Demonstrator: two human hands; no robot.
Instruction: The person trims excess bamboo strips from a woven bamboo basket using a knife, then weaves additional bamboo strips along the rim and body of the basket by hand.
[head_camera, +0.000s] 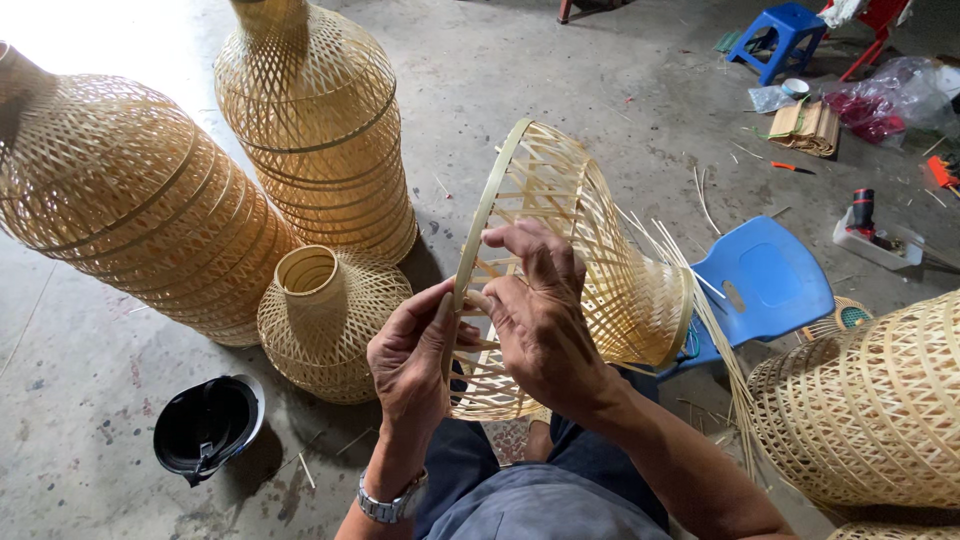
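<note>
Both hands work the rim of a half-woven bamboo lampshade.

The left hand (412, 355) pinches the rim hoop of the unfinished woven shade (560, 270), thumb and fingers closed on the hoop, while the right hand (540, 310) closes its fingertips on a strip just inside the same rim; the shade lies tilted over the lap, near centre, loose strip ends (700, 300) trailing from its far right end. Judged from this, the step is fastening the weave at the rim, and the next move calls for a firm hold on the hoop as the strip is drawn tight. To the left stand two tall finished woven shades (320, 130) (130, 200) and a small one (325, 320), all hollow. A black helmet (205, 425) lies open-side up, near left, apparently empty. A white tray (880, 245), far right, holds a red-and-black tool (862, 215).
</note>
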